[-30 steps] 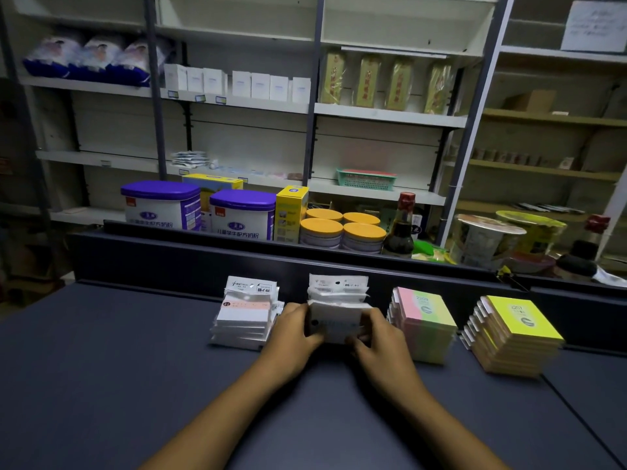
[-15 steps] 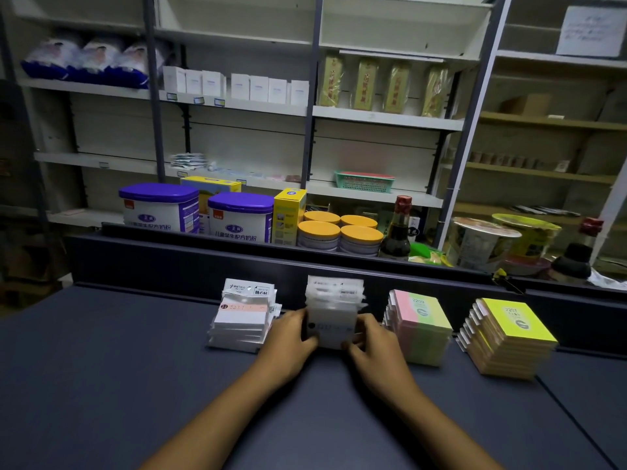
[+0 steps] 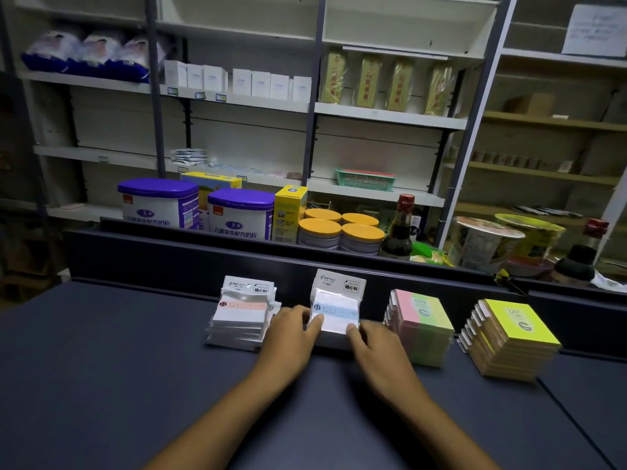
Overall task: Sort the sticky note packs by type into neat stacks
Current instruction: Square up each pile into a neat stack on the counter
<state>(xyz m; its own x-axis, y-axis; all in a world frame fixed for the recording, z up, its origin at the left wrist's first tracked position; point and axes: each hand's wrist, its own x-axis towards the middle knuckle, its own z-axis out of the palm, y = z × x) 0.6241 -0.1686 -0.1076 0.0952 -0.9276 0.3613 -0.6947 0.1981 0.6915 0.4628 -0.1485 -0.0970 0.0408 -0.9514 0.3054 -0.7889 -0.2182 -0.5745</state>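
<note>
Four stacks lined up, second one being squared

You are pressing both hands against the blue-label stack (image 3: 335,308), second from your left on the dark counter (image 3: 101,368). Your left hand (image 3: 291,334) is curling its fingers on the stack's left side, and your right hand (image 3: 376,347) is gripping its near right corner. Compared with a second ago, the packs are sitting straighter and the top label is facing up. The pink-label stack (image 3: 242,313), pink-green stack (image 3: 422,325) and yellow stack (image 3: 515,337) are standing apart, untouched. Sorting is looking nearly finished; only tidying seems left.
</note>
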